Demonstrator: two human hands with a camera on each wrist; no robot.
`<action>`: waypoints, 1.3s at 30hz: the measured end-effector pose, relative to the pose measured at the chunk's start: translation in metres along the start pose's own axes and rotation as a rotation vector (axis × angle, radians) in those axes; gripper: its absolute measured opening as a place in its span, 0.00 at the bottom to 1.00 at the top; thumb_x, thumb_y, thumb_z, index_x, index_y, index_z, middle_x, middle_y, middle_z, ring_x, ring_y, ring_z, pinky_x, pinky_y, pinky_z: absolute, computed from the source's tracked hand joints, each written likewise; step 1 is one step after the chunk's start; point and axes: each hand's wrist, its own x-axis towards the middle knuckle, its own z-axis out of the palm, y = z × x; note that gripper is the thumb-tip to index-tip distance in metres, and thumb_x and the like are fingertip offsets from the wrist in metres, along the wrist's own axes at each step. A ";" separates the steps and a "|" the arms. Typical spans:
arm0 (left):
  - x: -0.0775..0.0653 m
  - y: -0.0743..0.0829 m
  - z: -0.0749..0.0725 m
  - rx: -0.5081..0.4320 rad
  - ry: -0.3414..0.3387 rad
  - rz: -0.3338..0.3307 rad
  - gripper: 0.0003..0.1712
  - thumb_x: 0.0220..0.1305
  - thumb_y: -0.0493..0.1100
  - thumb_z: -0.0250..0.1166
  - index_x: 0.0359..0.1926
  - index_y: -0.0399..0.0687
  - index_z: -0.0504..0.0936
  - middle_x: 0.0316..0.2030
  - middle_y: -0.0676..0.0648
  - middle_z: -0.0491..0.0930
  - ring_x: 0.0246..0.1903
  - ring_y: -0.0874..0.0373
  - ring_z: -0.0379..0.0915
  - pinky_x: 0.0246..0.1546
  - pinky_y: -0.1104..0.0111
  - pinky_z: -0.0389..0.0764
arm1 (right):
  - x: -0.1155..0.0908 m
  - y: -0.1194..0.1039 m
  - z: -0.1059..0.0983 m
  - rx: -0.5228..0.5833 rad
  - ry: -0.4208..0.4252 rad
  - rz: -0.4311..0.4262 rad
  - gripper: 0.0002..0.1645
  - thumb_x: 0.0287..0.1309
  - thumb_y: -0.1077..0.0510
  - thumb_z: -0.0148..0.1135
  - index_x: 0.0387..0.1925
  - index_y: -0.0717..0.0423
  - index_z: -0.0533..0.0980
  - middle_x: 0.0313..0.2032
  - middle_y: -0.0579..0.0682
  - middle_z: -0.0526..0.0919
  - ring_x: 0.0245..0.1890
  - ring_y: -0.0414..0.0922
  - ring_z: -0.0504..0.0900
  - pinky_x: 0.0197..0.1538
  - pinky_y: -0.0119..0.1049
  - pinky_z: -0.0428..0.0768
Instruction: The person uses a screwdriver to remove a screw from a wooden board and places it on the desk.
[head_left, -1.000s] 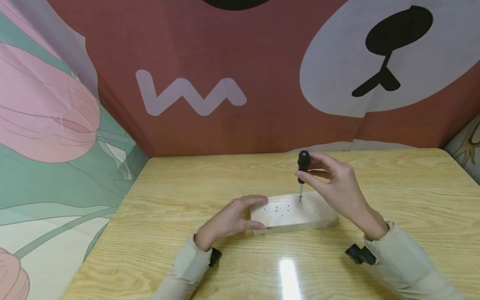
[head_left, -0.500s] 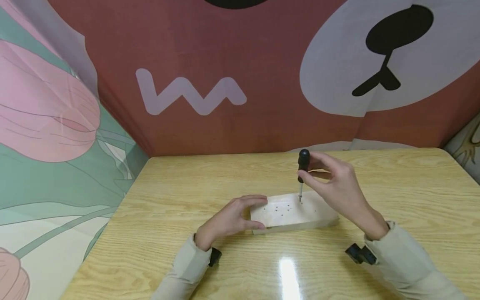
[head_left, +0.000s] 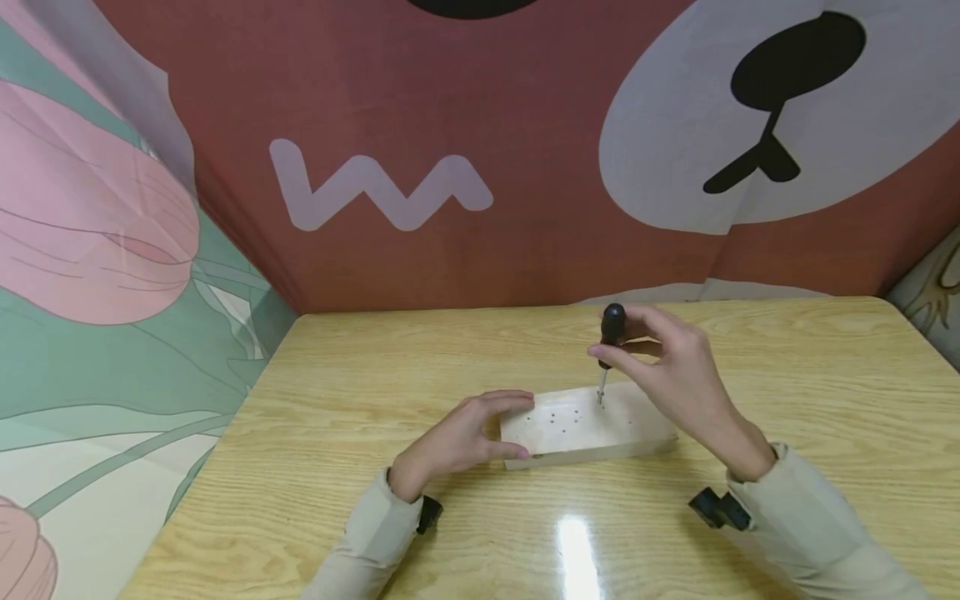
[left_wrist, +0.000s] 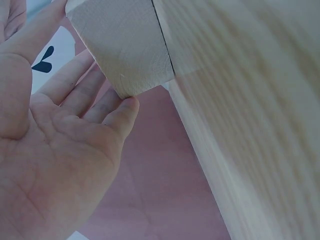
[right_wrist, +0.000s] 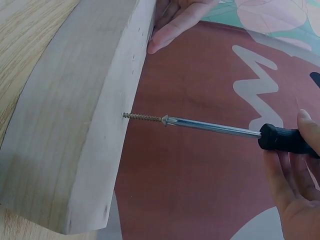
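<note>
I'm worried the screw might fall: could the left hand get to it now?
Probably yes: nothing seems between the left hand and the screw, though it would likely leave the wooden block.

Long pale beige sleeves (head_left: 832,521), lightly creased, plain matching cuffs (head_left: 786,475), small black wrist cameras (head_left: 722,509), boxy in shape

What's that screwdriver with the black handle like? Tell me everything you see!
The black-handled screwdriver has a thick handle with a rounded end and a thin, shiny, straight shaft that looks metal. It stands almost upright, leaning slightly right, above the pale wooden block. The bare right hand holds its handle. Its tip meets the head of a threaded metal screw.
</note>
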 end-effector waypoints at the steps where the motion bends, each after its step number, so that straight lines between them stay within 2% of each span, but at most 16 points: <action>1: 0.000 0.000 0.000 0.000 -0.001 -0.001 0.37 0.57 0.50 0.74 0.67 0.46 0.74 0.69 0.48 0.71 0.71 0.54 0.62 0.74 0.58 0.64 | 0.000 0.000 0.000 0.003 0.003 0.001 0.21 0.43 0.72 0.76 0.42 0.63 0.81 0.32 0.51 0.87 0.34 0.24 0.81 0.39 0.17 0.83; 6: 0.000 0.000 0.000 0.000 -0.004 -0.003 0.38 0.57 0.49 0.74 0.67 0.46 0.74 0.69 0.48 0.71 0.71 0.54 0.62 0.74 0.58 0.64 | 0.000 0.000 -0.001 0.000 -0.002 -0.005 0.24 0.46 0.72 0.75 0.48 0.62 0.81 0.33 0.53 0.89 0.34 0.22 0.82 0.38 0.17 0.82; 11: -0.001 0.000 0.000 0.007 -0.002 0.001 0.38 0.57 0.49 0.74 0.67 0.46 0.74 0.69 0.48 0.71 0.71 0.54 0.62 0.74 0.58 0.64 | -0.002 0.000 -0.001 -0.004 -0.011 -0.002 0.23 0.49 0.72 0.73 0.49 0.65 0.79 0.36 0.55 0.89 0.37 0.22 0.80 0.41 0.16 0.82; 15: -0.001 0.000 0.000 0.000 0.000 0.001 0.38 0.57 0.50 0.74 0.67 0.46 0.74 0.69 0.48 0.71 0.71 0.53 0.63 0.74 0.58 0.64 | -0.002 0.000 -0.001 -0.006 0.004 0.006 0.23 0.47 0.72 0.74 0.48 0.65 0.78 0.36 0.53 0.87 0.39 0.23 0.79 0.42 0.17 0.82; 21: -0.001 0.000 0.000 0.000 0.005 0.002 0.37 0.57 0.49 0.74 0.67 0.46 0.74 0.68 0.48 0.71 0.71 0.54 0.63 0.74 0.58 0.65 | -0.001 -0.001 -0.002 -0.024 0.020 0.008 0.23 0.43 0.70 0.78 0.44 0.60 0.81 0.32 0.49 0.87 0.34 0.25 0.80 0.39 0.16 0.82; 27: -0.001 0.001 0.000 0.004 0.005 -0.001 0.38 0.56 0.49 0.74 0.67 0.46 0.74 0.69 0.48 0.71 0.71 0.54 0.63 0.73 0.58 0.65 | -0.003 -0.001 -0.002 -0.036 0.007 0.020 0.26 0.47 0.71 0.75 0.51 0.62 0.79 0.36 0.54 0.89 0.37 0.19 0.79 0.40 0.15 0.81; 32: -0.001 0.001 0.000 0.014 0.005 0.001 0.38 0.56 0.49 0.74 0.67 0.45 0.74 0.69 0.48 0.71 0.71 0.53 0.63 0.74 0.59 0.64 | -0.003 0.000 -0.002 -0.012 0.001 0.025 0.26 0.50 0.73 0.72 0.53 0.66 0.77 0.38 0.57 0.88 0.39 0.20 0.78 0.42 0.15 0.81; 39: 0.000 0.001 0.000 0.015 0.010 0.008 0.38 0.55 0.48 0.75 0.66 0.45 0.74 0.68 0.47 0.72 0.71 0.53 0.63 0.74 0.59 0.64 | -0.003 -0.001 -0.001 -0.008 -0.003 0.035 0.25 0.43 0.70 0.78 0.46 0.62 0.79 0.34 0.51 0.87 0.36 0.25 0.80 0.42 0.18 0.83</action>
